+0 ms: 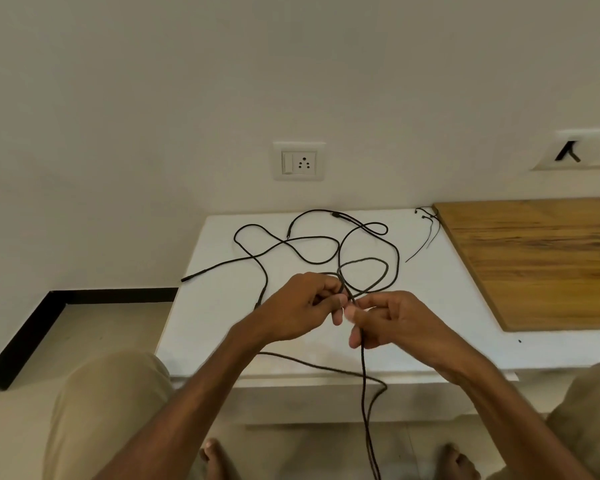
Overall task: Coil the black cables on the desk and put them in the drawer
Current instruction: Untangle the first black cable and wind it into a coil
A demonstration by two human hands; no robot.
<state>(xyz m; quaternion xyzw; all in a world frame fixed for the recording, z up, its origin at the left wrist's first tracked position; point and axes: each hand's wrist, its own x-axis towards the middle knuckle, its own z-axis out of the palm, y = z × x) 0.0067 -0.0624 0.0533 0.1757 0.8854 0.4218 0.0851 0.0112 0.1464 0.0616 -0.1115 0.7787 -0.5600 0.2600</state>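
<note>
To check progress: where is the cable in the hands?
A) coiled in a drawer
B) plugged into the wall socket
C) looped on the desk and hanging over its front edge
C: left hand and right hand hold the cable; it loops on the desk and drops past its edge.

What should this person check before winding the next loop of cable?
1. Grip: left hand and right hand both pinch the black cable: ok.
2. First loop formed above the hands: ok.
3. Slack on the desk free of tangles: not ok, it crosses itself several times.
4. Cable all on the desk: not ok, a length hangs past the front edge toward the feet and might snag.
5. Thin cable by the wooden board coiled: not ok, it lies loose.
6. Drawer open and ready: cannot tell, no drawer is plainly visible.
</note>
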